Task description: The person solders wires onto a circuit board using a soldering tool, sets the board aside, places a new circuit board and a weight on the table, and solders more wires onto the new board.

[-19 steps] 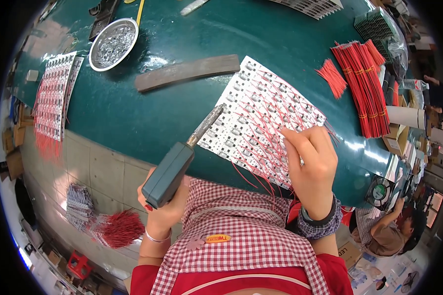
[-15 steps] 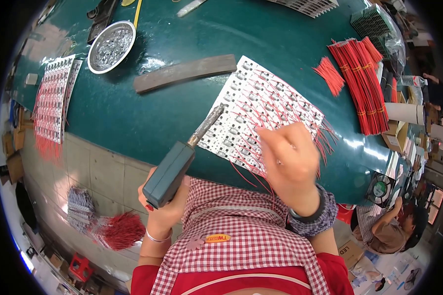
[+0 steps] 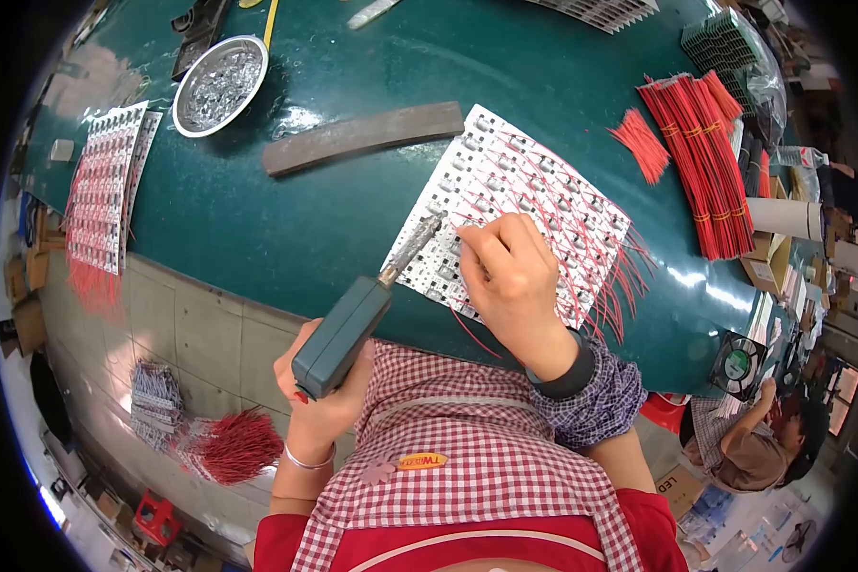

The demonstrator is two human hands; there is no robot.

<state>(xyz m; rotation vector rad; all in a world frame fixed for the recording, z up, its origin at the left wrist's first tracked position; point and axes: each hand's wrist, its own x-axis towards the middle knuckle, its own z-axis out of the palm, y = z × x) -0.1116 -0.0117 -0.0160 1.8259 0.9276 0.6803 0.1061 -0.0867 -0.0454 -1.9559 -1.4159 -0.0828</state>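
A green-bodied soldering iron (image 3: 343, 336) is gripped in my left hand (image 3: 326, 389), closed around its handle. Its metal tip rests over the left part of a white circuit board panel (image 3: 429, 250) with rows of small components. My right hand (image 3: 510, 276) is over the middle of the panel, thumb and forefinger pinched on a thin red wire close to the iron's tip; the fingers hide most of that wire. Many red wires (image 3: 612, 286) stick out from the panel's right half and hang past its lower right edge.
A dark bar (image 3: 362, 138) lies beyond the panel, touching or nearly touching its corner. A bowl of metal bits (image 3: 221, 88) stands far left. Stacked wired panels (image 3: 105, 195) overhang the left table edge. Bundled red wires (image 3: 696, 162) lie right; a small fan (image 3: 737, 364) stands near the right edge.
My right hand has moved left and a little up across the panel, toward the iron's tip. The soldering iron has shifted slightly right with my left hand.
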